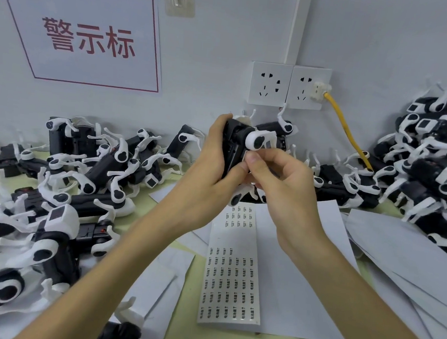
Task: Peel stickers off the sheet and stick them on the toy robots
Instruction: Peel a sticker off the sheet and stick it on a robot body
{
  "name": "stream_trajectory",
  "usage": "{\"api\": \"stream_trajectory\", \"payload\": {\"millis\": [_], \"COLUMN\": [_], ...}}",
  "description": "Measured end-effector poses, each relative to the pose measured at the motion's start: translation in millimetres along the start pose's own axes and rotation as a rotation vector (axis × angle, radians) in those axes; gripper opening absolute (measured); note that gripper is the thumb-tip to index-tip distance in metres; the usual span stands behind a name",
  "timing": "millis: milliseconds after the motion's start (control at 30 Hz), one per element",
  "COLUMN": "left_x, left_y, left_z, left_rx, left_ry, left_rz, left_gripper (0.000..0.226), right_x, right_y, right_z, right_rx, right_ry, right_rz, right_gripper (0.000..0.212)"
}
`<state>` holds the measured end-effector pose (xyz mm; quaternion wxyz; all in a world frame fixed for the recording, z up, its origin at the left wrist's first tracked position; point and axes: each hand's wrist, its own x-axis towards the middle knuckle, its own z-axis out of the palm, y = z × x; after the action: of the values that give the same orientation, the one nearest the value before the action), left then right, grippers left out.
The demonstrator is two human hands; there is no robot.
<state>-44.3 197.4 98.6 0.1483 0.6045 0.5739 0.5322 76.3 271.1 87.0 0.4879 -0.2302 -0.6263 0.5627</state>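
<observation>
My left hand grips a black-and-white toy robot, held up above the table in front of the wall. My right hand pinches a small sticker between thumb and forefinger and holds it against the robot's black side. Below the hands, flat on the table, lies the sticker sheet, with several rows of small printed stickers and an empty band across its middle.
Piles of black-and-white toy robots lie at the left and at the right. Blank backing sheets spread over the green table. On the wall are two sockets, a yellow cable and a red-lettered sign.
</observation>
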Motion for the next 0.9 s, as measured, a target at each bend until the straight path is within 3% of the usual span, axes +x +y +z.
{"api": "stream_trajectory", "payload": {"millis": [733,900], "left_x": [-1.5,-0.6], "left_y": [-0.3,0.9], "left_z": [-0.1,-1.2], "left_rx": [0.056,-0.029], "left_ry": [0.018,-0.01], "left_rz": [0.014,-0.033], "left_gripper": [0.056,0.057], "right_x": [0.1,-0.4], "right_y": [-0.3,-0.1], "right_z": [-0.6,-0.2], "right_rx": [0.044,0.035], "right_ry": [0.07,0.074], "right_rz": [0.056,0.045], "right_gripper": [0.014,0.012]}}
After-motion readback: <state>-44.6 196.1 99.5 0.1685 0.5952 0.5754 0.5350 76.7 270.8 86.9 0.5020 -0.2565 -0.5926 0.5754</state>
